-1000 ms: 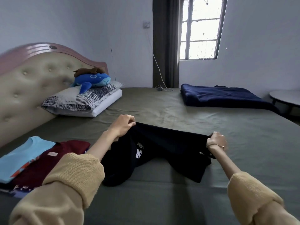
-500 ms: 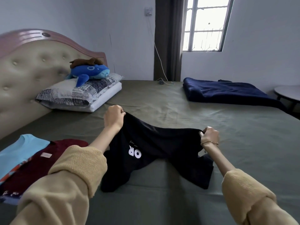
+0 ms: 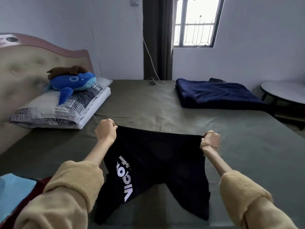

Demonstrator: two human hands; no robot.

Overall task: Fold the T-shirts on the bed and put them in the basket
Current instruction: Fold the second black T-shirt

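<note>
Three T-shirts in view: black T-shirt (image 3: 158,169) (white lettering), light blue T-shirt (image 3: 11,194) and maroon T-shirt (image 3: 35,190) at lower left on bed. Left hand (image 3: 105,130) and right hand (image 3: 211,139) each clenched on black T-shirt's top edge, stretched between them, lower part draped onto olive bed (image 3: 181,113). One pillow (image 3: 57,109) with blue whale plush (image 3: 71,81), one navy blanket (image 3: 214,94). Padded headboard (image 3: 24,66), window (image 3: 196,22), round desk (image 3: 287,91) at right.

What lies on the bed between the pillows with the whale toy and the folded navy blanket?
In the head view, mostly bare olive sheet lies between the pillows and the navy blanket; only a white cable with a small dark object rests near the far edge.
</note>
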